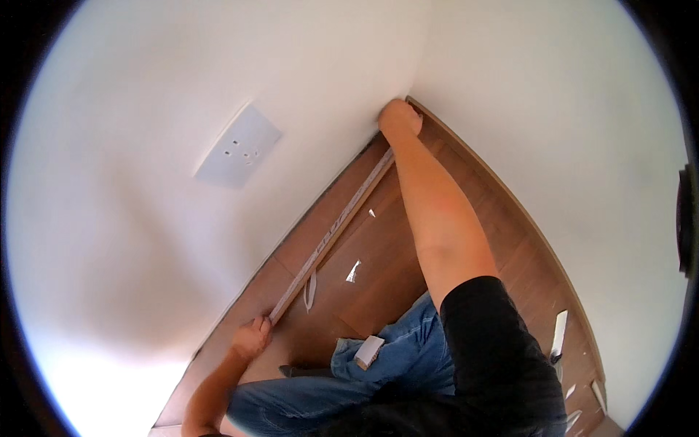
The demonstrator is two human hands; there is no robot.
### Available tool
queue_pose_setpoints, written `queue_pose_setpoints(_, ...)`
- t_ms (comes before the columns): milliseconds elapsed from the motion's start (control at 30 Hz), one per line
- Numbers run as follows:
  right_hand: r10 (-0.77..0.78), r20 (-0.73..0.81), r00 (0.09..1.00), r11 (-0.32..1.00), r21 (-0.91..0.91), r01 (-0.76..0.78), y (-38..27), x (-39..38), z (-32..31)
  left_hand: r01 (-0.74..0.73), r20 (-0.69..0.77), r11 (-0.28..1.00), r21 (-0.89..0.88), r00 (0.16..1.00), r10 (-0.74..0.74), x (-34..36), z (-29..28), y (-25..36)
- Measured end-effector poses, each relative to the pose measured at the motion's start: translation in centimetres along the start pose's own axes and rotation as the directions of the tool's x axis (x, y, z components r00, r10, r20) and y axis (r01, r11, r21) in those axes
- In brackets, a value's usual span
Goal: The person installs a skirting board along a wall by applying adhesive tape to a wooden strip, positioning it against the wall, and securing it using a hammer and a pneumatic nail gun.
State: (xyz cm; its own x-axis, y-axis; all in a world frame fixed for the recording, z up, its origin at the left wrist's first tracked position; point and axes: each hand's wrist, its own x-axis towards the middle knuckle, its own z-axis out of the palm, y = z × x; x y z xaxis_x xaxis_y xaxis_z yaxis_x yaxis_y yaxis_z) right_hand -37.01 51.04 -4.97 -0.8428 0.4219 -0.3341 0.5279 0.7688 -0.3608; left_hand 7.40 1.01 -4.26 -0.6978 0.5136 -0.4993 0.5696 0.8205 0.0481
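Observation:
A long, narrow brown skirting board (333, 234) lies lengthwise between my hands, a little out from the left wall. Its upward side is whitish with patchy marks. My left hand (252, 338) is closed around the near end. At the far end, my right hand (400, 119) reaches into the room corner with its fingers curled on the board; the hand hides that end. A thin white strip (311, 291) curls on the floor beside the board.
A white double socket (239, 148) is on the left wall. Brown skirting (502, 188) runs along the right wall's foot. Foil-like scraps (353, 272) lie on the wood floor (378, 247). A white-handled tool (559, 335) lies at right. A small white-faced block (369, 352) rests on my jeans.

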Motion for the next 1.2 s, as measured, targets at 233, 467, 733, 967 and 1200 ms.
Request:
queue_pose_setpoints(233,-0.107,0.016,0.994,0.979,0.175,0.102,0.0,-0.7,1.4,0.069,0.053,0.993,-0.096,0.997,-0.064,0.0,-0.2,0.0)
queue_pose_setpoints(467,0.074,0.159,0.984,0.979,0.176,-0.102,-1.0,-1.2,0.9,0.089,0.086,0.990,-0.107,0.993,-0.080,-0.4,-0.1,0.3)
queue_pose_setpoints(733,-0.302,-0.032,0.953,0.953,0.000,0.302,2.0,-4.2,3.8,0.266,0.165,0.944,-0.196,0.958,-0.235,0.5,-2.2,0.3)
queue_pose_setpoints(967,-0.218,-0.228,0.949,0.859,0.416,0.297,4.2,-13.6,6.4,0.293,0.099,0.945,-0.148,0.955,-0.280,1.1,-3.7,-0.1)
queue_pose_setpoints(1200,-0.270,-0.243,0.932,0.725,0.585,0.362,3.2,-13.2,9.1,0.390,0.164,0.909,-0.150,0.916,-0.366,0.8,-2.8,-0.4)
